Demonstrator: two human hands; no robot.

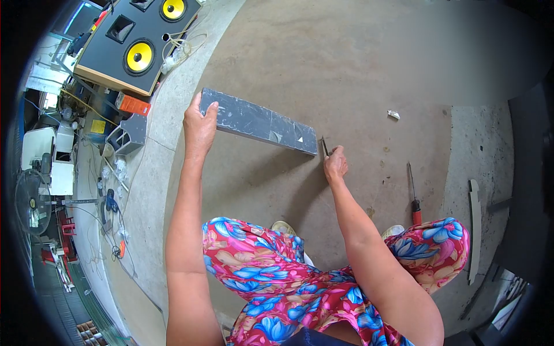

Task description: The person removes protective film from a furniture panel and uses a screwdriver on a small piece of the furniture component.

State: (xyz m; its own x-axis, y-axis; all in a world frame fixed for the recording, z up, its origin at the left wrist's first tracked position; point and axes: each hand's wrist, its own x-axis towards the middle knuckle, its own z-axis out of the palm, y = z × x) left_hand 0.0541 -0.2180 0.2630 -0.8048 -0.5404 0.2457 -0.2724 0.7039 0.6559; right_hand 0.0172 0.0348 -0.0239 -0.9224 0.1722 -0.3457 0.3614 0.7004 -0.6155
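Left hand point(199, 128) around one end of the dark panel point(259, 122), right hand point(335, 164) tight on a thin tool point(324, 147).

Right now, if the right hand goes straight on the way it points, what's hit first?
Probably the right end of the long dark grey board: the right hand points up-left, its thin dark tool tip right beside that end. Depth unclear, so touching or not, can't tell.
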